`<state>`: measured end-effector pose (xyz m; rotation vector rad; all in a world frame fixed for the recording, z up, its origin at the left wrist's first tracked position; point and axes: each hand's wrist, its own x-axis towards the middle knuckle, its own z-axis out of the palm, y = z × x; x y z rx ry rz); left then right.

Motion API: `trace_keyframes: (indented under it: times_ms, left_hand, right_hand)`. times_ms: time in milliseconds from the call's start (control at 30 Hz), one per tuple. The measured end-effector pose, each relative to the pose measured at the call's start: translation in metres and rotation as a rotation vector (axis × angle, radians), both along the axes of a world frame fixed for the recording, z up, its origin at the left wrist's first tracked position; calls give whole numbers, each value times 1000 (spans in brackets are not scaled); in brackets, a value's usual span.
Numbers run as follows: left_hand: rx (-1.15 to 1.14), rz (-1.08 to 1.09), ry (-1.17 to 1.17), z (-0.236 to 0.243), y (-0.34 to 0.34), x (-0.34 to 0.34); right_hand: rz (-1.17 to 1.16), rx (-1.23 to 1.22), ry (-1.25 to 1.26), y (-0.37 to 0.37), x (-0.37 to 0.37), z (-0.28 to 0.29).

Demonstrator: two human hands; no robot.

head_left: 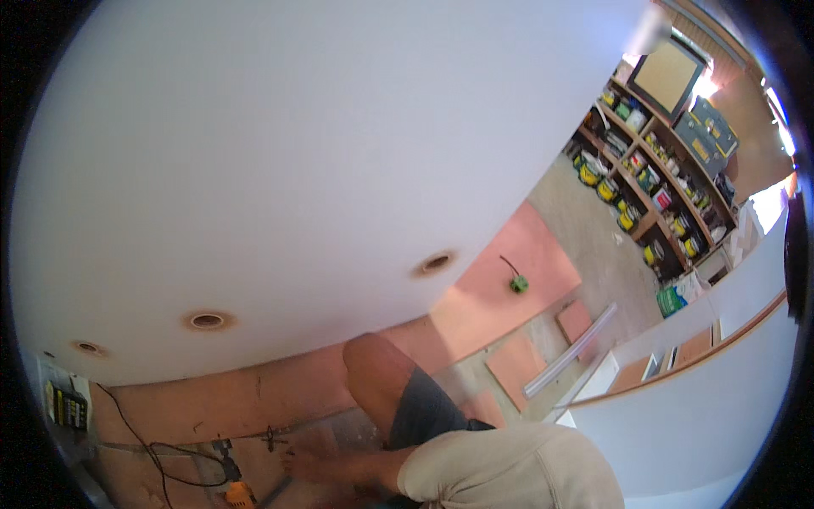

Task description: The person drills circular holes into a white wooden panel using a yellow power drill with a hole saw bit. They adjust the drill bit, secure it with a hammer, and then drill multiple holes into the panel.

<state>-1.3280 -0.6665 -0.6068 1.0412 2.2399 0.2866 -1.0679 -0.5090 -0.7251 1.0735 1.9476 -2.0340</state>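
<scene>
My right hand [307,461] reaches low to the left, near the floor under the white panel. Its fingers are smeared, so whether they hold anything does not show. Just beyond the fingertips lies a small dark metal part [271,439], shape unclear. An orange-and-black corded power drill [236,479] lies left of the hand, its black cord [161,462] looping away to the left. Above stands a large white panel [297,170] with three brown-edged round holes, one of them the middle hole [208,321]. My left hand is out of view.
My bent knee [373,360] is close to the panel's lower edge. A green tape measure [518,284] sits on a pinkish board [509,297]. Right of it lie a metal bar [570,352] and board offcuts [515,366]. Shelves [649,136] with tins stand far right; a curved white panel [695,399] is nearer.
</scene>
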Motion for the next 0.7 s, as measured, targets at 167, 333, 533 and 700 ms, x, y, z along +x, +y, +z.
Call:
trace_keyframes:
  times_ms: [167, 333, 533, 700]
  left_hand:
    - [32, 37, -62, -29, -18, -3]
    - [54, 89, -104, -50, -36, -3]
    - [-73, 85, -85, -100, -99, -9]
    - [278, -103, 24, -152, -98, -12]
  right_hand:
    - [183, 191, -54, -4, 3, 0]
    - [402, 421, -65, 0, 12, 12]
    - [804, 541, -43, -47, 38, 37]
    - [1334, 864, -294, -41, 62, 62]
